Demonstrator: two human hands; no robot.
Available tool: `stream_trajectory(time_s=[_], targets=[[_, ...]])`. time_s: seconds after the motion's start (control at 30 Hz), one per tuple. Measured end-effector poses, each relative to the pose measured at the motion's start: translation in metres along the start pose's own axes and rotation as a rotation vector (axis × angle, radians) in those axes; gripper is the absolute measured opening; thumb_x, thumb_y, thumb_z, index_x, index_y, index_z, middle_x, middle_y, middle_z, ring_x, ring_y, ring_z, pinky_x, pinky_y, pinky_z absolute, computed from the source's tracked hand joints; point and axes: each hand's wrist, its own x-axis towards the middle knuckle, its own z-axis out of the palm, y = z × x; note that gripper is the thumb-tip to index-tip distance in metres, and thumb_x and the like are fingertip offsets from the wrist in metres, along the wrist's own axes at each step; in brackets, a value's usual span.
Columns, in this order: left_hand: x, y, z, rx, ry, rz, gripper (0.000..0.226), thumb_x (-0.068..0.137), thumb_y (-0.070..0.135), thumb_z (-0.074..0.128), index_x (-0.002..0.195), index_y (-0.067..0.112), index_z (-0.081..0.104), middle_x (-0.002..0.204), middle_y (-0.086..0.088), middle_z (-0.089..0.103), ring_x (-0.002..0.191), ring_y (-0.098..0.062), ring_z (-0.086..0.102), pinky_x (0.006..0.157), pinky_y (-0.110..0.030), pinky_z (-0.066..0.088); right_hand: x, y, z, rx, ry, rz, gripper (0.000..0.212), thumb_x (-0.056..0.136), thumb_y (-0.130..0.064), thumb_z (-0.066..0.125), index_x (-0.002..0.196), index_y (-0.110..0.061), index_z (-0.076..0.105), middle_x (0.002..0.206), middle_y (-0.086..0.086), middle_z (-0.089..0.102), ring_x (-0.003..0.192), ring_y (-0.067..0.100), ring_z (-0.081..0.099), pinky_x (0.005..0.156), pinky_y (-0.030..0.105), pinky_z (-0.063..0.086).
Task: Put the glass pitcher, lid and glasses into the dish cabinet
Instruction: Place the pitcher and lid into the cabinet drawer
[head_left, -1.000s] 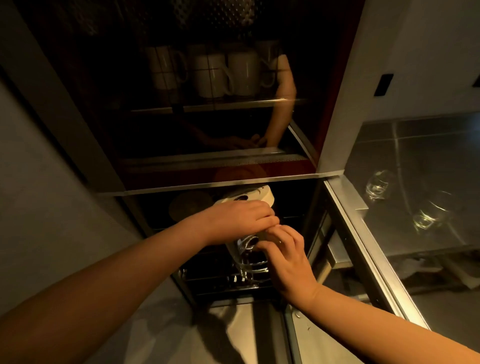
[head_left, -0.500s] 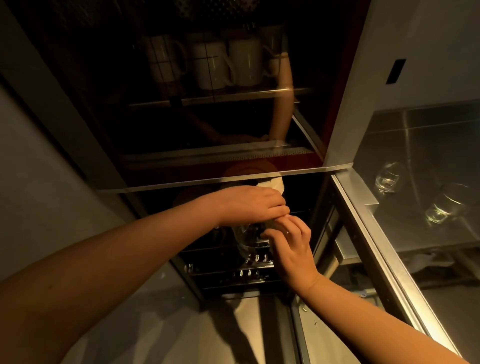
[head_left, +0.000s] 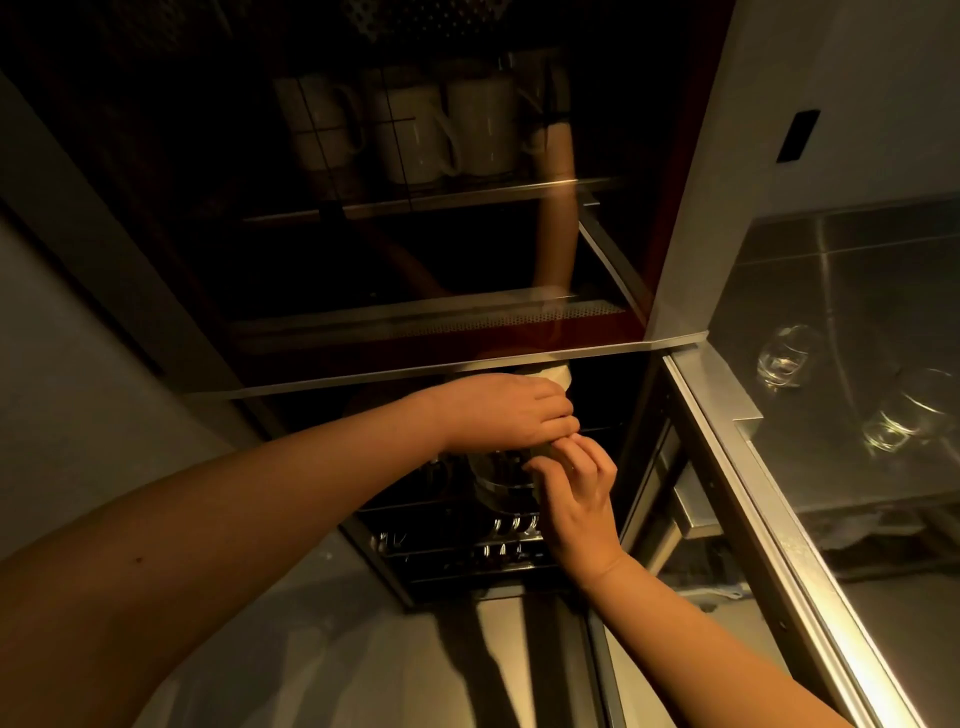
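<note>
The glass pitcher (head_left: 501, 480) stands inside the lower part of the dish cabinet (head_left: 519, 566), on its wire rack. Its white lid (head_left: 550, 375) shows just above my left hand (head_left: 511, 410), which grips the pitcher's top from above. My right hand (head_left: 574, 488) touches the pitcher's right side with curled fingers, its fingertips meeting those of the left hand. Two clear glasses, a farther one (head_left: 784, 358) and a nearer one (head_left: 906, 418), lie on the steel counter at the right, away from both hands.
The cabinet's dark glass upper door (head_left: 415, 260) hangs over the opening and reflects my arms. White mugs (head_left: 441, 130) stand on a shelf behind it. The steel counter (head_left: 857, 312) and its edge run along the right. A grey wall (head_left: 78, 389) is at the left.
Both hands and the pitcher have moved deeper into the cabinet, so the lid is now mostly hidden under the door's edge. The view has shifted up slightly.
</note>
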Motion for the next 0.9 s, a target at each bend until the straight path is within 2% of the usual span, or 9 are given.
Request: stream_trajectory(time_s=[0.1,0.23,0.33,0.47,0.6,0.67,0.73,0.8,0.9], targets=[[0.004,-0.007,0.006,0.036,0.017,0.015,0.048,0.075,0.007,0.075,0.120,0.004,0.058,0.115,-0.011,0.062,0.109,-0.025,0.057,0.092,-0.029,0.046,0.003,0.001,0.002,0.011,-0.021,0.016,0.029,0.078,-0.005,0.054,0.107,-0.011,0.050,0.125,0.012,0.033,0.118,0.032,0.032,0.104,0.030,0.032],[0.006,-0.016,0.008,0.070,0.034,0.021,0.046,0.074,0.005,0.074,0.118,0.003,0.061,0.114,-0.013,0.064,0.108,-0.026,0.059,0.094,-0.033,0.048,0.009,0.001,0.008,0.043,-0.019,0.044,0.041,0.073,0.000,0.067,0.108,-0.009,0.048,0.125,0.012,0.032,0.118,0.033,0.032,0.108,0.028,0.026],[0.006,-0.020,0.013,0.094,0.009,0.046,0.045,0.073,0.002,0.074,0.116,0.002,0.060,0.112,-0.014,0.064,0.108,-0.028,0.059,0.093,-0.039,0.050,0.006,0.001,0.011,0.042,-0.101,0.074,0.062,0.059,0.006,0.081,0.109,-0.009,0.048,0.127,0.013,0.032,0.119,0.033,0.033,0.102,0.035,0.038],[0.004,-0.022,0.020,0.096,-0.001,0.051,0.043,0.071,0.001,0.076,0.112,0.001,0.062,0.108,-0.014,0.065,0.103,-0.028,0.061,0.090,-0.038,0.051,-0.001,-0.001,0.011,0.050,-0.216,0.063,0.068,0.058,0.006,0.079,0.116,-0.007,0.046,0.134,0.017,0.029,0.125,0.035,0.032,0.105,0.042,0.036],[0.003,-0.022,0.023,0.036,0.039,0.005,0.046,0.065,0.000,0.081,0.108,0.001,0.065,0.106,-0.014,0.066,0.100,-0.029,0.063,0.087,-0.038,0.054,-0.002,-0.002,0.009,0.110,-0.192,0.168,0.071,0.063,0.005,0.076,0.123,-0.010,0.041,0.135,0.015,0.028,0.126,0.032,0.033,0.103,0.042,0.037],[0.002,-0.020,0.025,0.035,0.052,-0.006,0.047,0.063,0.001,0.082,0.107,0.001,0.066,0.105,-0.014,0.067,0.101,-0.029,0.063,0.087,-0.037,0.054,-0.002,-0.003,0.006,0.147,-0.172,0.231,0.065,0.071,-0.004,0.075,0.125,-0.012,0.038,0.134,0.014,0.030,0.122,0.032,0.039,0.097,0.043,0.044],[0.001,-0.018,0.030,0.028,0.063,-0.012,0.047,0.063,0.002,0.083,0.107,0.002,0.066,0.106,-0.014,0.067,0.102,-0.028,0.063,0.088,-0.037,0.054,0.000,-0.005,0.003,0.176,-0.205,0.296,0.065,0.076,-0.009,0.073,0.128,-0.015,0.034,0.133,0.011,0.031,0.111,0.032,0.053,0.080,0.037,0.055],[0.002,-0.015,0.035,0.016,0.076,-0.029,0.048,0.063,0.002,0.083,0.108,0.002,0.066,0.107,-0.014,0.067,0.104,-0.028,0.063,0.089,-0.038,0.053,-0.001,-0.007,0.002,0.204,-0.238,0.332,0.067,0.080,-0.009,0.071,0.132,-0.020,0.030,0.131,0.008,0.032,0.099,0.030,0.060,0.066,0.030,0.056],[0.001,-0.010,0.039,-0.034,0.132,-0.147,0.053,0.061,0.003,0.085,0.110,0.002,0.065,0.113,-0.016,0.065,0.109,-0.029,0.061,0.095,-0.038,0.049,0.003,-0.008,0.005,0.200,-0.244,0.355,0.067,0.082,-0.009,0.067,0.135,-0.021,0.028,0.131,0.006,0.033,0.102,0.027,0.058,0.067,0.027,0.055]])
